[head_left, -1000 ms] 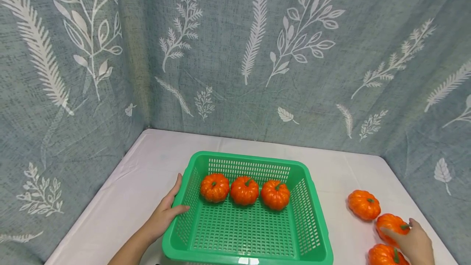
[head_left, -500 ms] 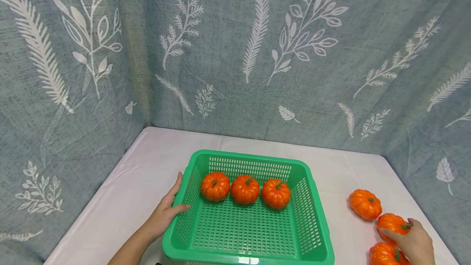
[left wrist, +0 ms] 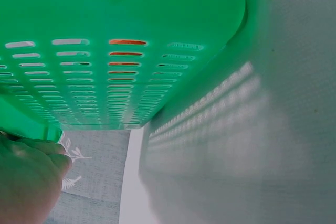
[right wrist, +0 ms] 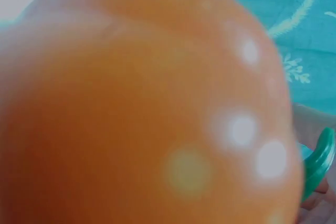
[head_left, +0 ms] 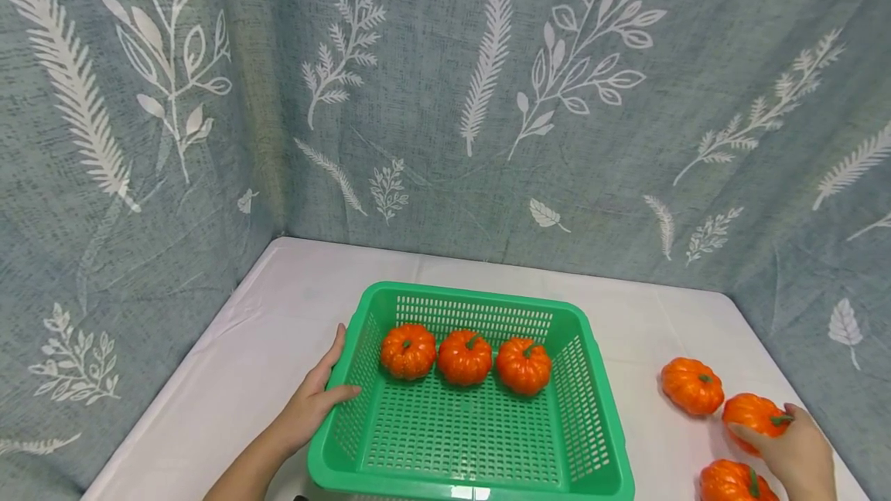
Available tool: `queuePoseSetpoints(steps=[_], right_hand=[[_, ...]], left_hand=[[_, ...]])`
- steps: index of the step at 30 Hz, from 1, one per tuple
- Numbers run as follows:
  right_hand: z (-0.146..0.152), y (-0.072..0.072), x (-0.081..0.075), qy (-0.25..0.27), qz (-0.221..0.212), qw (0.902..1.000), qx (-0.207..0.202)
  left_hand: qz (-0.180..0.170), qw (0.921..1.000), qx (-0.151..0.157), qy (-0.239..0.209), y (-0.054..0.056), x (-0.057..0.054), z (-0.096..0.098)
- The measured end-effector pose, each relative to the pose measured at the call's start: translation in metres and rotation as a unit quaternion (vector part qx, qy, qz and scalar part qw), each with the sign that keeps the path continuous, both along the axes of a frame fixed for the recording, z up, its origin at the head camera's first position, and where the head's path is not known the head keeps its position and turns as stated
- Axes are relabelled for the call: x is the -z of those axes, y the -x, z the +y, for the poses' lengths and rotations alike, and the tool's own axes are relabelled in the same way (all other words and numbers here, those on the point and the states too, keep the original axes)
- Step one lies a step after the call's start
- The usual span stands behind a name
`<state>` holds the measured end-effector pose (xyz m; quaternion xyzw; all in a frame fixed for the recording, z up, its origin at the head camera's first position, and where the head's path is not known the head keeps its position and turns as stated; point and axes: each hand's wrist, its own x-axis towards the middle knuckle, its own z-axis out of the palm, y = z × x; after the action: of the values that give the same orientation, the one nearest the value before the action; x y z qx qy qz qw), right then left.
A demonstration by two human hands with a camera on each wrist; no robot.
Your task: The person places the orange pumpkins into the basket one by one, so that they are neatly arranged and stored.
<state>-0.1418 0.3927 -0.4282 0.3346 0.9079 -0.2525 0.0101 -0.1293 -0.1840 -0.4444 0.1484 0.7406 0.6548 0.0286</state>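
Note:
My left hand [head_left: 309, 407] grips the left rim of a green plastic basket [head_left: 465, 439], thumb over the inner side and fingers along the outside. In the left wrist view the slotted basket wall [left wrist: 105, 19] fills the top, with the left hand [left wrist: 31, 177] at its edge. Three orange pumpkins stand in a row inside, the middle one [head_left: 465, 358] among them. At the far right my right hand [head_left: 800, 451] holds an orange pumpkin [head_left: 750, 413] between thumb and fingers. A large blurred orange surface [right wrist: 147, 98] fills most of the right wrist view, a green stem beside it.
Two more pumpkins lie on the white table right of the basket: one behind [head_left: 691, 386] and one nearer me [head_left: 734, 482], cut off by the frame. Grey-green leaf-patterned curtains [head_left: 431, 99] enclose the table's back and sides.
My right hand has shifted slightly up and right with its pumpkin, widening the gap to the nearer pumpkin. The left hand stays on the basket rim.

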Motion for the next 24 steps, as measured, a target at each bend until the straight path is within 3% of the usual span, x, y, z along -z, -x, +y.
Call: queuePoseSetpoints(steps=[7,13,19,24], right_hand=[[-0.003,0.004,-0.002,-0.007,0.018,0.9998,-0.011],[-0.01,0.003,-0.015,-0.026,0.041,0.9981,-0.037],[-0.014,0.002,-0.024,-0.023,0.047,0.9982,-0.03],[-0.017,0.004,-0.037,-0.037,0.074,0.9944,-0.065]], left_hand=[[0.001,1.0,0.0,0.002,0.0,0.0,0.0],[-0.004,1.0,-0.002,0.003,-0.001,0.0,0.0],[-0.003,1.0,0.001,0.004,-0.002,0.0,0.0],[0.001,1.0,-0.004,0.008,-0.001,0.0,0.0]])
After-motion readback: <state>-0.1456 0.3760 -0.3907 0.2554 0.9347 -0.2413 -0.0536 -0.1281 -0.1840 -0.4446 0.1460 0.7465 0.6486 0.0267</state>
